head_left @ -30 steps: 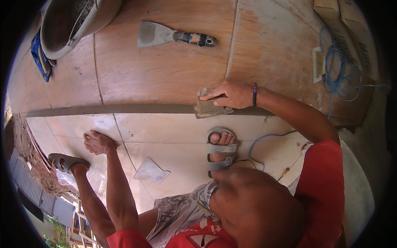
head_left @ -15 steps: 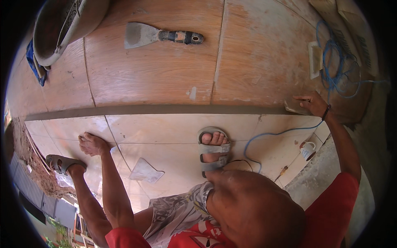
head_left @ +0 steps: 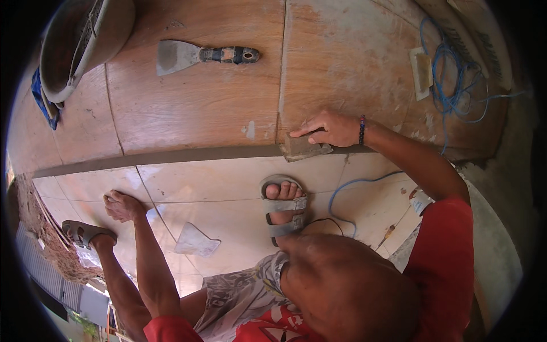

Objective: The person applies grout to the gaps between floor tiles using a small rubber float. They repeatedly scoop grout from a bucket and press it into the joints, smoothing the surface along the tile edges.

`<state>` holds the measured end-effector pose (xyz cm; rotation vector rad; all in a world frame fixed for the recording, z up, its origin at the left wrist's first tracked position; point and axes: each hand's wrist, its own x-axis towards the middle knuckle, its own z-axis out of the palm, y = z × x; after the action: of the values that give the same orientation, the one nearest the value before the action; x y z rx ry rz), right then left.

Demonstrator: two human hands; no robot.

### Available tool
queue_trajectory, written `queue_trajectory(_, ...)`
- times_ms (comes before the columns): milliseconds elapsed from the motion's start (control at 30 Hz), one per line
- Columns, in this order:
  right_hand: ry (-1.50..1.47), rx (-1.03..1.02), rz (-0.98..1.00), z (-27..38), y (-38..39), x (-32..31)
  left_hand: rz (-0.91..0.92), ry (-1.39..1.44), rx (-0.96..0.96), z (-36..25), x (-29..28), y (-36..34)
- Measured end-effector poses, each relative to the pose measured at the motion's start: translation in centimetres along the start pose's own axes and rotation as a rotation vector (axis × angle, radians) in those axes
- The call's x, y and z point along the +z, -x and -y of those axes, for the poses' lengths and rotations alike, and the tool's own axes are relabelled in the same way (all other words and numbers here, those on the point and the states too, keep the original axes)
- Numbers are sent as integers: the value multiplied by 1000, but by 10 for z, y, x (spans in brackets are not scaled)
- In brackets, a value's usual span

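My right hand (head_left: 333, 129) grips a small flat scraper-like piece (head_left: 305, 150) caked with grey mortar, its kind unclear. The piece lies across the grey mortar strip (head_left: 188, 155) between the brown wood-look tiles (head_left: 188, 108) and the pale tiles (head_left: 233, 182). With fingers curled, my left hand (head_left: 123, 206) rests on the pale tiles; whether anything is inside it is hidden. A wide putty knife (head_left: 212, 55) with a dark handle lies on the brown tiles. Between my legs sits a flat grey plate (head_left: 195, 239) with an angled edge.
A mortar-smeared basin (head_left: 56, 91) stands far left beside blue cloth (head_left: 39, 94). Far right lie a coiled blue cord (head_left: 447, 82) and a pale rectangular piece (head_left: 421, 74). The cord runs toward my sandalled foot (head_left: 285, 208). A white mug (head_left: 420, 200) is partly behind my right arm.
My right hand has moved left along the mortar strip with the flat piece, from the right end to near the middle. My left hand stays on the pale tiles. The view has shifted slightly.
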<state>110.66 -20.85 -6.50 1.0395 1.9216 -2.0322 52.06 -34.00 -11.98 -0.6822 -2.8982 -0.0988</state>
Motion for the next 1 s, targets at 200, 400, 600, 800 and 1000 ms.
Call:
queue_trajectory(200,-31,203,-120,-63,125,-16,16,-10,-15,-1,-6,-3)
queue_trajectory(400,-61,700,-218,-94,242,-46,9,-27,-13,3,0,-5)
queue_trajectory(600,-109,627,-346,-55,201,-60,31,-38,-5,2,-5,-6)
queue_trajectory(800,-29,97,-136,-4,47,-30,-11,-44,-11,2,-2,-4)
queue_trajectory(1000,9,48,-98,-49,70,-10,26,-30,-15,-1,-3,-3)
